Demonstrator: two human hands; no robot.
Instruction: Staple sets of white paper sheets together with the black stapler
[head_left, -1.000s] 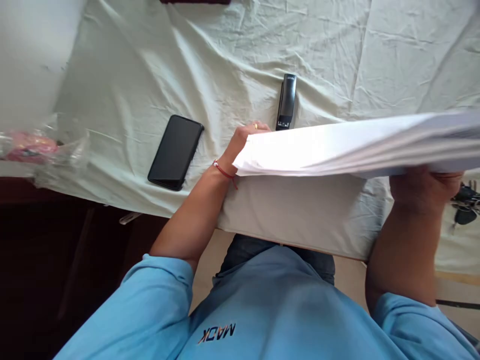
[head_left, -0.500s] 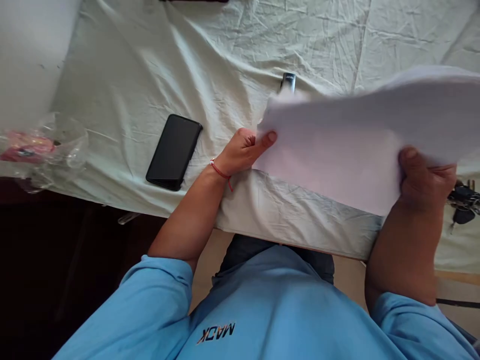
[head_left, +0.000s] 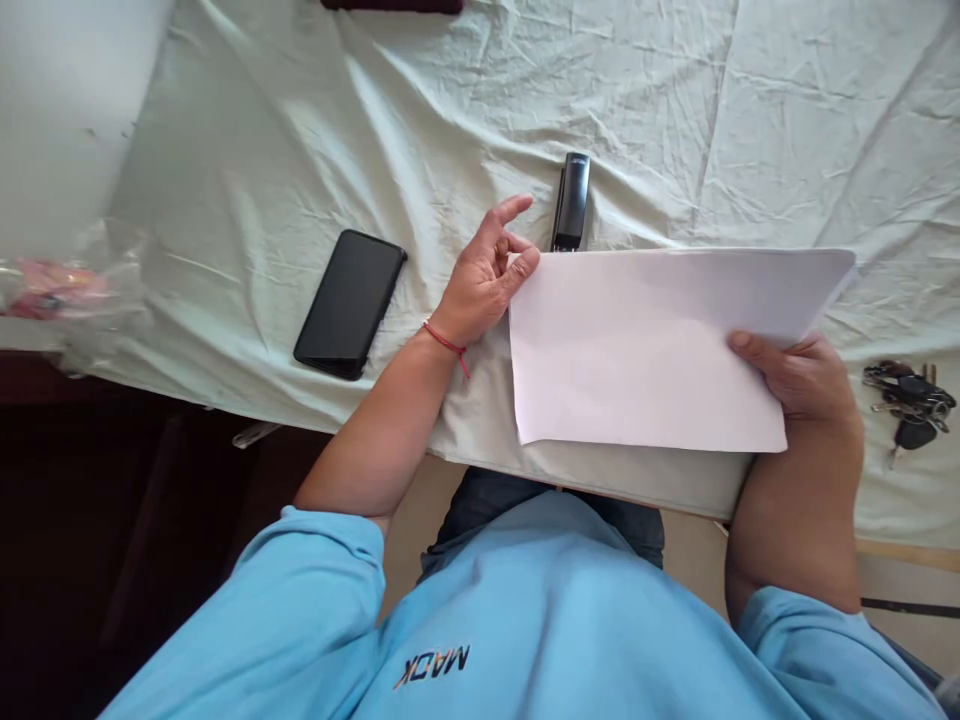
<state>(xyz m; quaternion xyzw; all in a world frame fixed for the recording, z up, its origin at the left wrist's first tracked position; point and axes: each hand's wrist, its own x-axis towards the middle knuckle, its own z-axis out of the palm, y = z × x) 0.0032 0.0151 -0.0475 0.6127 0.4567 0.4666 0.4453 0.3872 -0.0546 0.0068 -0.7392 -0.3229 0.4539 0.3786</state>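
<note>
A stack of white paper (head_left: pixel 645 345) lies flat near the table's front edge. My right hand (head_left: pixel 799 375) grips its right side, thumb on top. My left hand (head_left: pixel 484 275), with a red thread at the wrist, rests beside the stack's upper left corner. Its fingers are spread, the index finger is raised, and the thumb tip touches that corner. A black stapler (head_left: pixel 571 198) lies just beyond the paper's top edge, close to my left fingers.
A black phone (head_left: pixel 350 303) lies face up left of my left hand. A bunch of keys (head_left: pixel 909 400) sits at the right edge. A clear plastic bag with something pink (head_left: pixel 60 290) is at the far left. Wrinkled pale green cloth (head_left: pixel 420 110) covers the table.
The paper stack, held up and tilted before, has come down flat on the cloth. My left hand has let go of its corner and spread its fingers.
</note>
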